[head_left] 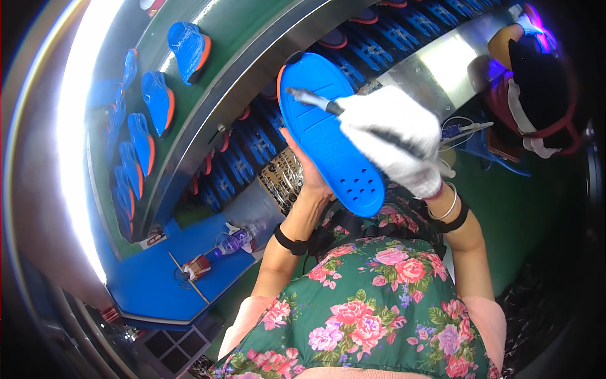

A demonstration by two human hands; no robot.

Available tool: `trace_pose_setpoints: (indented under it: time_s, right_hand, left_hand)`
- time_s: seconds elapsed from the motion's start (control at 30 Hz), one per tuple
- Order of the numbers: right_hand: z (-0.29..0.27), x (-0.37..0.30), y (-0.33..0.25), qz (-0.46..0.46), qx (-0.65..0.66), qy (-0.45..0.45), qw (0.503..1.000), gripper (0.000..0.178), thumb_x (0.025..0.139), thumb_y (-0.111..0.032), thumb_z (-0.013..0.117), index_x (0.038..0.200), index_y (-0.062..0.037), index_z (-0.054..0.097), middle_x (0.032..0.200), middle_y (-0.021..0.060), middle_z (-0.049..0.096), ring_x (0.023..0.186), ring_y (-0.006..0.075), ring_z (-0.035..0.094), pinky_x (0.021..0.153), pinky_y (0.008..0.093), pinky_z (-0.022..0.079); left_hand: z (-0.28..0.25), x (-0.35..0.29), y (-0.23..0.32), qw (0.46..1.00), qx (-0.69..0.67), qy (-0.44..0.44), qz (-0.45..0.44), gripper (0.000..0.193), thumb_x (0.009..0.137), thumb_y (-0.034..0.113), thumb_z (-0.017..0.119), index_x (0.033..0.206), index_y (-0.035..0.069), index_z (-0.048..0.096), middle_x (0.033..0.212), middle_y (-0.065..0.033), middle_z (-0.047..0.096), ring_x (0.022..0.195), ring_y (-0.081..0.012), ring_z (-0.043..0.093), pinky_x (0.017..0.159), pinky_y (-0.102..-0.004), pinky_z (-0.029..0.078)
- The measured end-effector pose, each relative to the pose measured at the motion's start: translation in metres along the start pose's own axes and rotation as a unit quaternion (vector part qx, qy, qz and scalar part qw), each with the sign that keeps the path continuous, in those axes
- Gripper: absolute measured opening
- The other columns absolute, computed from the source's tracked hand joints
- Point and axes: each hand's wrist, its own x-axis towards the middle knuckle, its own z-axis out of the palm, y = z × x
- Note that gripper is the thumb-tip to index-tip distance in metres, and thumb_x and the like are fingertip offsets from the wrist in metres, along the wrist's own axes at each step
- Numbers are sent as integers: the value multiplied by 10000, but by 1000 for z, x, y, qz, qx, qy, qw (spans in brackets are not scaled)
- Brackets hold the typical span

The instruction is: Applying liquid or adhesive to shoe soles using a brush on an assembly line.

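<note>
My bare left hand (309,169) is closed round the edge of a blue shoe sole (328,151) and holds it tilted up in front of me. The sole has orange along its far left edge, shallow grooves across its upper part and several small holes at the near end. In a white knit glove, my right hand (394,136) grips a slender brush (315,101) with a dark band on its handle. The brush tip lies over the upper left part of the sole; whether it touches the surface, I cannot tell.
On the green belt (208,31) at the left lie several blue soles (158,101) with orange edges. A metal rail (218,129) borders it. A blue side table (164,278) carries a purple bottle (233,241). Another person (536,95) sits at the far right.
</note>
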Motion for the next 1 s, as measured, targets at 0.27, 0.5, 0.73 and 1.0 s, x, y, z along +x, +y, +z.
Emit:
trace_pose_setpoints:
  time_s: [0.27,0.5,0.73,1.0]
  right_hand:
    - [-1,-11,-11,37,34,-38,998,159,800,-43,808,959,-46,797,1000,124,788,859,263,738,762,374,584]
    - [14,-30,-17,-37,48,-93,994,262,802,-66,815,1061,-106,795,1027,82,774,862,253,726,765,368,585]
    - [8,-29,-12,-41,-30,-87,995,230,815,-51,795,1043,-78,797,1084,106,774,893,273,727,774,384,586]
    - [7,-35,-17,-5,15,-88,996,284,808,-70,818,1088,-87,780,1030,82,775,864,270,729,756,370,589]
  left_hand:
    - [-22,-6,6,953,245,174,31,1126,838,962,307,1626,160,268,1555,-148,457,1343,-343,529,1138,-533,446]
    - [-31,0,20,992,-88,76,-53,1201,760,1018,337,1447,40,453,1129,-225,678,988,-342,695,894,-491,586]
    - [-31,2,25,994,33,102,-33,1161,759,1009,371,1384,38,485,1098,-228,667,866,-343,678,773,-483,584]
    - [-43,12,32,998,8,-39,-49,1174,683,1026,480,1178,-35,567,916,-175,665,967,-337,631,820,-477,554]
